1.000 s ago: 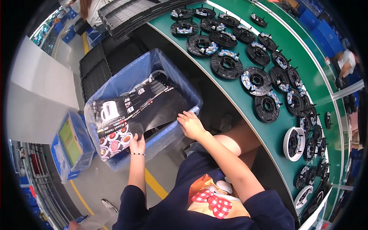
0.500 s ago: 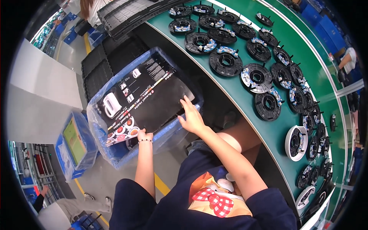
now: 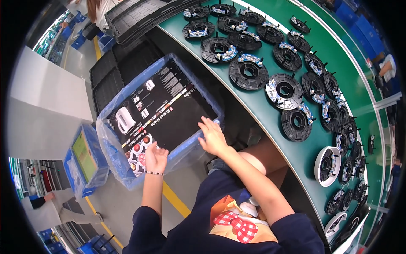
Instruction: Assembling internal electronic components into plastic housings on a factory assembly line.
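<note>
A black printed cardboard sheet [image 3: 179, 118], with pictures of a white kettle and several bowls of food, lies in a blue crate [image 3: 185, 149]. Clear plastic lines the crate and folds over its rim. Over the sheet's near left corner is my left hand [image 3: 155, 159], its fingers apart and palm partly turned up. My right hand [image 3: 212, 136] rests by the near right rim with fingers spread, its fingertips near the sheet's edge. Neither hand grips anything. What lies beneath the cardboard is hidden.
To the right, a green-topped workbench [image 3: 253, 103] carries several black round plastic bases [image 3: 248, 73] with blue circuit boards, some in white rings. Black trays [image 3: 139, 19] stack beyond the crate. Another blue crate [image 3: 91, 163] stands left. A person [image 3: 44, 207] is at lower left.
The cardboard's near edge has dropped and the sheet now lies flatter inside the crate. My left hand has let go of its corner and opened. The person at lower left has shifted.
</note>
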{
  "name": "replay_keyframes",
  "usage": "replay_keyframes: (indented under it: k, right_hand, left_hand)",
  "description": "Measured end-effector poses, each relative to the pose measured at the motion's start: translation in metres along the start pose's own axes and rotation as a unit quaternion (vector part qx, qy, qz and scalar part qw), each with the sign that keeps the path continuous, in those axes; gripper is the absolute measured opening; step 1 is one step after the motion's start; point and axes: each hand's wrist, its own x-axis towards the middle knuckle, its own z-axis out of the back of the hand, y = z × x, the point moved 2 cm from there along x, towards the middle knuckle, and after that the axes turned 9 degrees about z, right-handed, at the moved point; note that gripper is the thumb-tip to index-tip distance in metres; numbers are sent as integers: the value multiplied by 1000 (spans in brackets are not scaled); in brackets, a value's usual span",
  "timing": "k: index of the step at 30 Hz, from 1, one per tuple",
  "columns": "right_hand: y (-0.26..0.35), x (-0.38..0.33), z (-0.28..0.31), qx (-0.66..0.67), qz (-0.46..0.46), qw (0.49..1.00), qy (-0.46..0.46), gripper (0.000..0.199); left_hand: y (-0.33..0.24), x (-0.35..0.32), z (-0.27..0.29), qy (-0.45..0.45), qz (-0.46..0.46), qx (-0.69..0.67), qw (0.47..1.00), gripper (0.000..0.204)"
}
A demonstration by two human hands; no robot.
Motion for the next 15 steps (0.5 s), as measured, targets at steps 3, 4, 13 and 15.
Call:
replay_keyframes:
  k: [3,4,13,15]
  right_hand:
    - [1,-4,-9,-26,19,998,48,51]
    - [1,-7,-8,-42,32,997,64,50]
    - [10,-33,20,71,-12,996,49,49]
    - [32,-48,52,122,3,992,35,48]
  left_hand:
    - [-15,53,-31,32,-326,346,879,42]
    - [-19,51,-67,13,-401,479,781,41]
    - [82,206,-79,-51,-297,844,443,62]
    - [86,217,-37,-46,-299,845,442,64]
